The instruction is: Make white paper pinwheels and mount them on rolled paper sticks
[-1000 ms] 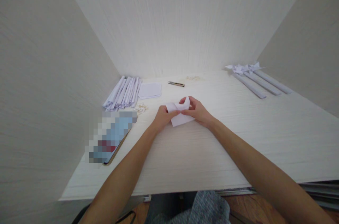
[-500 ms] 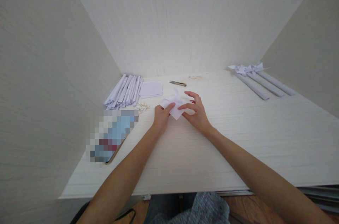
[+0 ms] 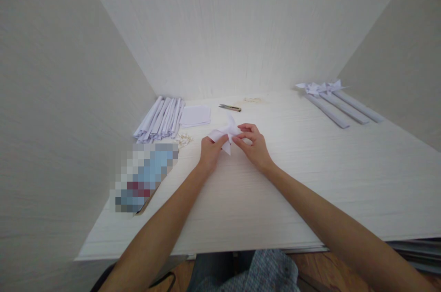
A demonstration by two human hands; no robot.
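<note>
Over the middle of the table, a white paper pinwheel is held between both hands, its corners curled in toward the centre. My left hand grips its left side, thumb pressed near the middle. On the right side, my right hand pinches a folded flap with thumb and fingertips. One blade curls up at the top, and a pointed one sticks out below. Whether anything small sits at the centre is hidden by the fingers.
To the left lie rolled paper sticks, a stack of paper squares, small pale bits and a blurred phone-like device. Thread snips lie behind the hands. Several paper pinwheels on sticks rest at the back right.
My right hand's spread fingers have closed on the paper. A right-hand corner has been folded in to the centre, leaving a narrower point at the bottom.
</note>
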